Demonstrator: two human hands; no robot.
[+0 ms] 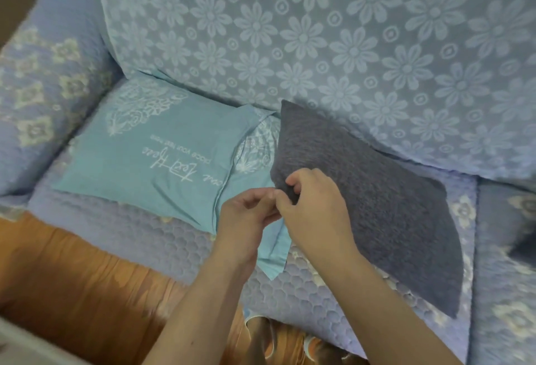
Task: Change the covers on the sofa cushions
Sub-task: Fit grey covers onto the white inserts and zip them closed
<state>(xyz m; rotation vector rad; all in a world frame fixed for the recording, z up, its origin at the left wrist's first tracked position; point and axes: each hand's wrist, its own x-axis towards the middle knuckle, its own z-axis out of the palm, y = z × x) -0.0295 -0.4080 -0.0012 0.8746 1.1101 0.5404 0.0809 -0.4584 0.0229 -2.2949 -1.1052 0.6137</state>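
Note:
A dark grey cushion point(374, 190) lies tilted on the sofa seat, its far edge against the backrest. My right hand point(313, 208) pinches its near left corner. My left hand point(249, 216) sits right beside it with curled fingers at the same corner; what it grasps is hidden. To the left lies a flat light blue cover point(150, 155) with white print and lettering, and a second patterned blue cover point(255, 147) shows from under it.
The sofa seat point(139, 234) carries a quilted lilac spread. A floral blue throw point(348, 45) drapes the backrest. The padded armrest point(49, 80) stands at the left. Another dark cushion corner point(522, 248) shows at the right edge. Orange fabric point(72, 277) lies in front.

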